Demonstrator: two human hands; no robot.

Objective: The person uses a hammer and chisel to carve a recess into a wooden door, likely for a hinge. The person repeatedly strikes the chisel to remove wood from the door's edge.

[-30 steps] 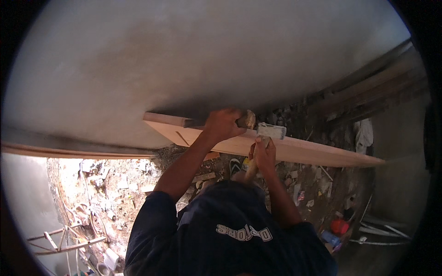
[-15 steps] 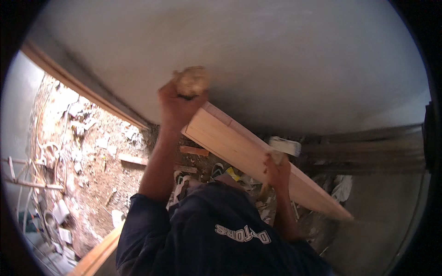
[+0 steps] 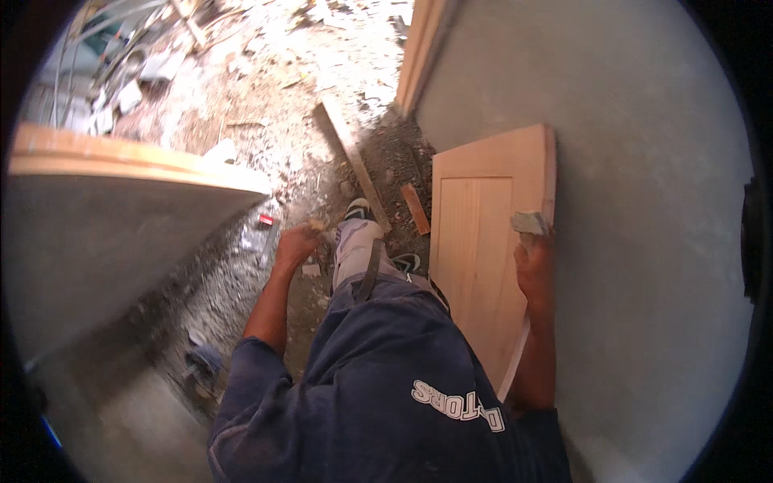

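My left hand (image 3: 298, 244) hangs over the floor, its fingers closed round a rough, tan, crumpled wad (image 3: 319, 226), whose material I cannot make out. My right hand (image 3: 535, 272) grips a pale grey, block-shaped thing (image 3: 529, 222) at the right edge of a wooden panel door (image 3: 475, 258). This bare-wood door has a recessed panel and stands tilted at my right side, beside the grey wall. My right forearm lies along its edge, and my body hides its lower end.
A long wooden strip (image 3: 354, 165) and a brick-red piece (image 3: 415, 209) lie on the rubble-strewn ground ahead. Wooden frames (image 3: 137, 161) edge the opening. A grey plastered wall (image 3: 644, 201) rises at right. Scrap and pipes lie outside at far left.
My view has turned left toward the opening. The door has swung from slanting across me to my right side. My left hand has come away from the door's end and dropped with the wad.
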